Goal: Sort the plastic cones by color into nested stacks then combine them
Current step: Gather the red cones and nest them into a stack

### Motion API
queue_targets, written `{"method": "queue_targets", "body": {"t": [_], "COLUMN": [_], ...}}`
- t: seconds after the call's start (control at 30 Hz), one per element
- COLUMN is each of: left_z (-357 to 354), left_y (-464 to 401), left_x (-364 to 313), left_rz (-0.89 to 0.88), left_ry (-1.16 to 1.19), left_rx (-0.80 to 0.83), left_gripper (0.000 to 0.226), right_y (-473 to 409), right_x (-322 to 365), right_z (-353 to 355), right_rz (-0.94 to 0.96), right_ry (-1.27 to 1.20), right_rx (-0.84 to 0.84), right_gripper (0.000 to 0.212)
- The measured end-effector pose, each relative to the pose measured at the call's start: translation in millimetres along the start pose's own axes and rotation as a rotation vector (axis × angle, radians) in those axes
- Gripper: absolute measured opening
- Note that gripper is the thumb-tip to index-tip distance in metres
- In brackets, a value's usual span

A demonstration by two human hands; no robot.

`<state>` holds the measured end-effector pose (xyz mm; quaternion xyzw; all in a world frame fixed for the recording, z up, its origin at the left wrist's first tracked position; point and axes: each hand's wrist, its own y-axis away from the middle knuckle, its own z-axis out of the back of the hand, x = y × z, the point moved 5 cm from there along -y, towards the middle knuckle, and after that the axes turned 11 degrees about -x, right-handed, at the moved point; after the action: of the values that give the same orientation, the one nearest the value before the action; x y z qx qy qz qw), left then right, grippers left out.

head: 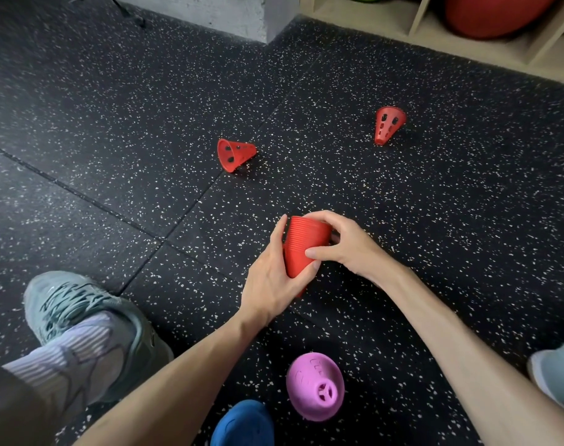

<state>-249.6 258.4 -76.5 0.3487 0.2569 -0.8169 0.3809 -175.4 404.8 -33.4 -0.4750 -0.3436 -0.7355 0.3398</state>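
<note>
Blue stack (242,424) cut by bottom edge; red stack (303,244) tip behind left hand (272,278)

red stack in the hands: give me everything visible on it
The red stack is a nest of many red plastic cones, their rims showing as fine parallel ridges along the wide end. It is held clear of the speckled floor, tilted, with the wide end up and away from the camera and the narrow end down toward the person. The left hand grips its lower part; the right hand curls over its upper rim. Its tip is mostly hidden behind the left hand.
</note>
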Motion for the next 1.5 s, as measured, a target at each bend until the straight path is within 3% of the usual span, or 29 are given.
{"method": "queue_targets", "body": {"t": [0.13,0.33,0.43,0.7,0.83,0.93,1.03,1.17,1.3,1.5], "left_z": [-1.5,-0.5,9.1,34.8,42.8,45.1,43.3,55.6,67.3,85.1], "left_y": [-1.0,-3.4,-14.8,-115.4,-159.6,-177.2,-185.5,-179.8,-147.3,-88.1], "left_x": [2.9,8.6,11.6,25.9,36.8,44.7,45.0,30.4,24.8,25.7], "left_rz": [0.025,-0.001,-0.057,0.035,0.109,0.251,0.266,0.158,0.122,0.049], "left_ry": [0.013,0.079,0.05,-0.129,-0.244,-0.164,-0.05,-0.048,0.112,-0.033], "left_rx": [0.019,0.106,0.144,-0.087,-0.141,-0.106,-0.024,-0.138,-0.197,-0.184], "left_gripper": [0.094,0.09,0.077,0.046,0.051,0.05,0.051,0.037,0.019,0.033], "right_y": [2.6,-2.3,-7.3,-10.4,-11.7,-14.9,-17.0,-18.3,-18.6,16.3], "right_x": [-5.1,-8.8,-9.0,-12.4,-13.3,-15.8,-16.2,-18.2,-17.1,-10.1], "right_z": [-6.7,-3.3,0.6,2.7,0.6,-0.2,-4.3,-8.5,-5.3,-3.5], "right_rz": [-0.006,0.01,0.04,0.013,0.0,0.006,0.034,0.055,0.03,-0.014], "right_ry": [0.086,0.047,0.042,0.055,0.058,0.063,0.106,0.139,0.145,0.174], "right_rx": [-0.018,-0.185,-0.244,-0.321,-0.303,-0.299,-0.286,-0.282,-0.296,-0.378], "right_gripper": [0.07,0.072,0.069,0.068,0.067,0.066,0.066,0.066,0.064,0.065]}}
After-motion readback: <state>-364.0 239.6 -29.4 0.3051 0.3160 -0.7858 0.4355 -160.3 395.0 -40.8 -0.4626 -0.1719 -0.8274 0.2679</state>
